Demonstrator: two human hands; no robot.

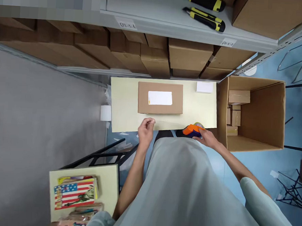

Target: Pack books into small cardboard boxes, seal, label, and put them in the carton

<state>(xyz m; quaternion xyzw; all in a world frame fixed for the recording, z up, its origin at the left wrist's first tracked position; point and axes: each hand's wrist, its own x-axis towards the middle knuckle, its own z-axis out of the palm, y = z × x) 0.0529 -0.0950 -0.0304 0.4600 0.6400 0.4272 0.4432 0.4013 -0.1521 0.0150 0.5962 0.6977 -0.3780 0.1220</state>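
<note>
A closed cardboard box [159, 108] with a white label [160, 98] lies on the pale table in front of me. Just below its front edge, my left hand [146, 129] pinches the end of a clear strip of tape [169, 123]. That strip runs right, stretched along the table's near edge, to an orange and dark blue tape dispenser [191, 129]. My right hand [207, 137] grips the dispenser, its fingers partly hidden. Neither hand touches the box.
A pale table [123, 104] carries a white stack [204, 87]. At right stands a large open carton [259, 116] holding small boxes. Behind is a shelf [158, 24] with boxes and two utility knives [206, 19]. Magazines [74, 193] cover a side table at lower left.
</note>
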